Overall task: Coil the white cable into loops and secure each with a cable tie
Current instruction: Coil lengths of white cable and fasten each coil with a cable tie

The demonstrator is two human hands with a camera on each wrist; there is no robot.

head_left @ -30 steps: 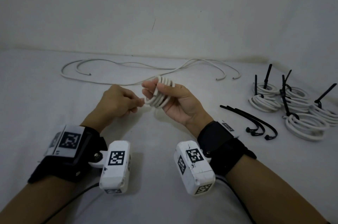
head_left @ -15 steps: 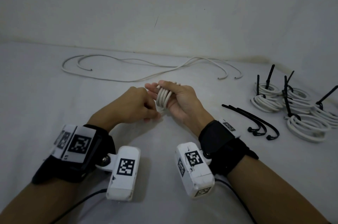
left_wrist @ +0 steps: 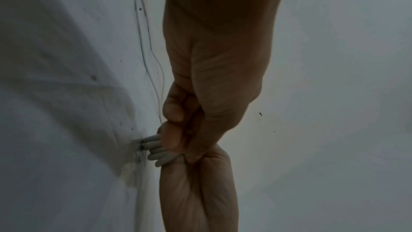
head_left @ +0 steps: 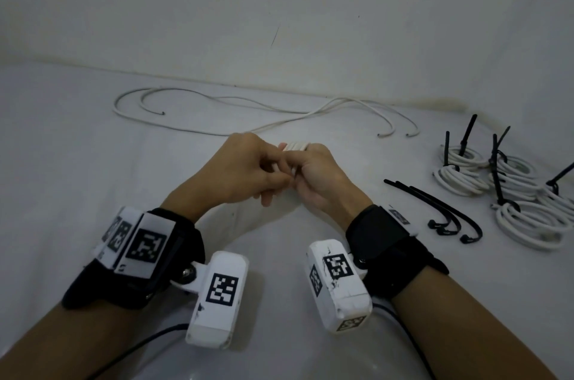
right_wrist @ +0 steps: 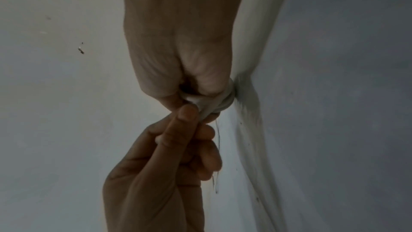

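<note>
A small coil of white cable [head_left: 296, 146] sits in my right hand [head_left: 299, 163], whose fingers curl round it; only the top of the strands shows in the head view. My left hand [head_left: 279, 176] is pressed against the right one and pinches the coil from the left side. In the right wrist view the left hand's thumb [right_wrist: 187, 114] lies on the wound coil [right_wrist: 215, 103]. Several coil strands [left_wrist: 156, 149] stick out beside the fingers in the left wrist view. Three black cable ties [head_left: 441, 212] lie to the right of my right wrist.
Two loose white cables [head_left: 248, 118] lie stretched along the back of the white table [head_left: 62, 162]. Several finished coils [head_left: 497, 187] with black ties sticking up lie at the far right. A wall rises behind the table.
My left hand has moved right and closed onto the coil. Both hands have come together, and the coil, plainly visible a second ago, is now mostly covered by fingers.
</note>
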